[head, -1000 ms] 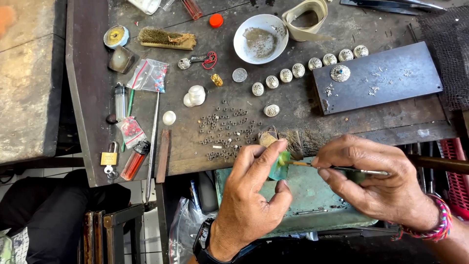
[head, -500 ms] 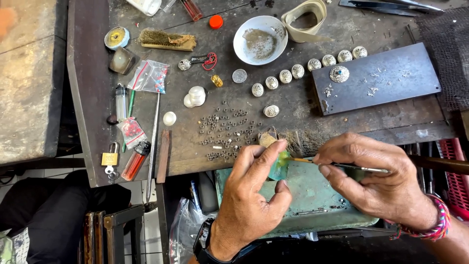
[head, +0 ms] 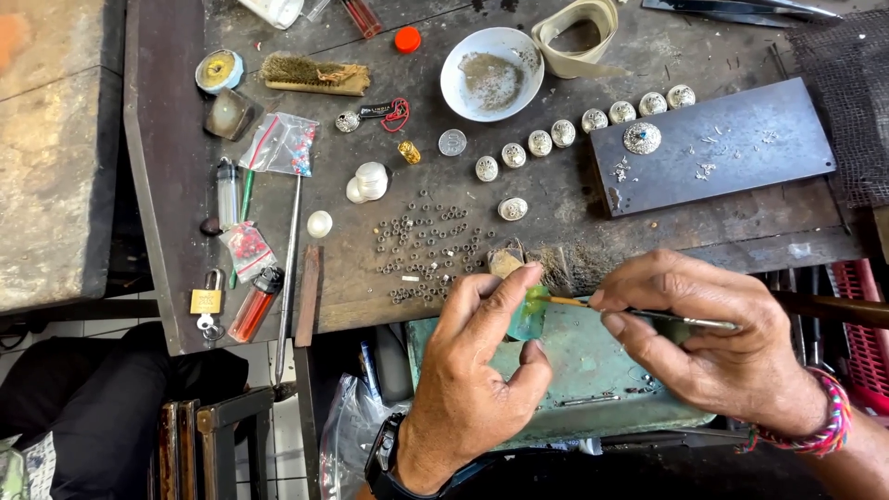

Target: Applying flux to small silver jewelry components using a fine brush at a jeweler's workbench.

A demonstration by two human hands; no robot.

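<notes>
left hand [head: 472, 370]: fingers pinch green piece [head: 530, 313] | right hand [head: 713, 347]: fingers grip brush [head: 648, 315], tip touching piece | above table [head: 556, 222] edge

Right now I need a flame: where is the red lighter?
Head view, the bench's left front corner: the red lighter lies beside the brass padlock, below a small bead bag.

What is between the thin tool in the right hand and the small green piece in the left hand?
Nothing visible. The thin tool in the right hand reaches the green piece, pinched by the left hand, across an open gap above the bench edge.
</notes>
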